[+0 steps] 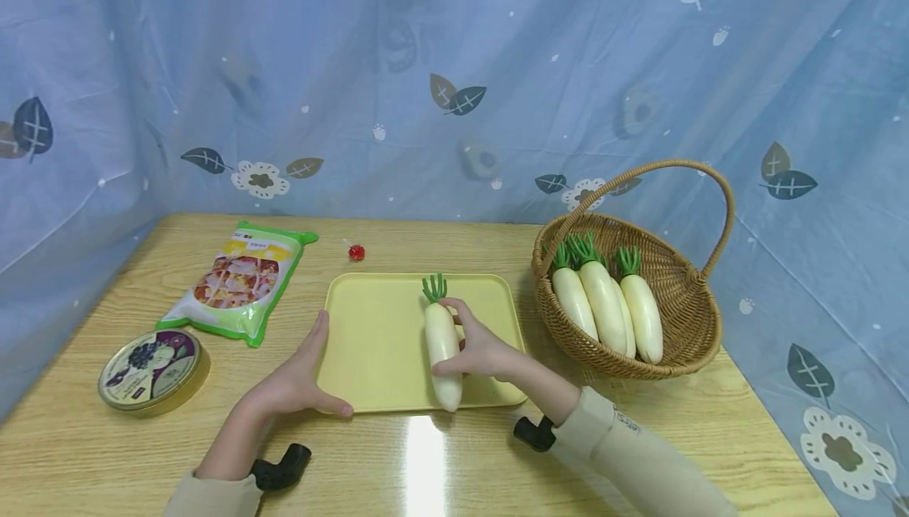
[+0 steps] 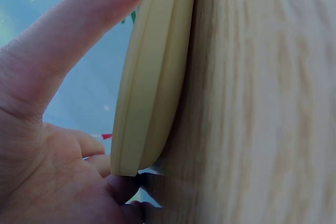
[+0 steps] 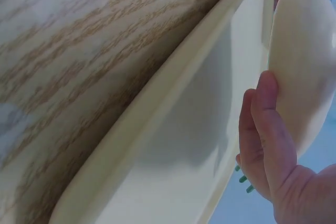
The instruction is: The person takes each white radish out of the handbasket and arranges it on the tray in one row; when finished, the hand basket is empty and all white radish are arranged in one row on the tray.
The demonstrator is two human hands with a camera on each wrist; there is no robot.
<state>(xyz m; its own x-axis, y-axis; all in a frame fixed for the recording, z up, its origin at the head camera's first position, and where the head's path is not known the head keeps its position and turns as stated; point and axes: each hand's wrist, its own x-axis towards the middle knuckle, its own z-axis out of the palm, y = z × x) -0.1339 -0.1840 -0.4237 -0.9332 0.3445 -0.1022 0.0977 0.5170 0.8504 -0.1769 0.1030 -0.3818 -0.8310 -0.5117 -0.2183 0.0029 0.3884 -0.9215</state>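
Radish [image 1: 442,335], white, single: location and holder?

Over the right half of my yellow tray [image 1: 376,343], green tuft [image 1: 435,290] facing away from me, bare tip at the near rim. Holder: my right grip [image 1: 481,350], clasped on the body, thumb lower down, fingers nearer the tuft. Spread so, I judge, because a long, smooth body could swing or roll if held at one spot.

Resting on the tray, or clear of it?

Cannot certify. The right wrist view shows shadow on the tray floor; contact beneath is not settled.

Left grip [image 1: 297,381]?

Holding nothing in a clasp. Fingers straight along the tray's left edge, thumb extended by the near edge. Purpose, as I read it: bracing a light tray against sliding.

Tray's position?

Middle of the worktop [image 1: 369,466], between my arms, presumably so that both reach it easily.

Other stock?

Wicker basket [image 1: 682,304], right of the tray: four more radishes [image 1: 604,308], tufts up, leaning together, probably propped by its wall. Left: food packet [image 1: 237,280], round tin [image 1: 149,371]. Beyond the tray: small red item [image 1: 357,252], unidentified.

Appearance of the held piece?

Creamy white, plump, elongated, narrowing to a blunt tip. Surface smooth. Tuft of short, stiff-looking green stalks; possibly a model.
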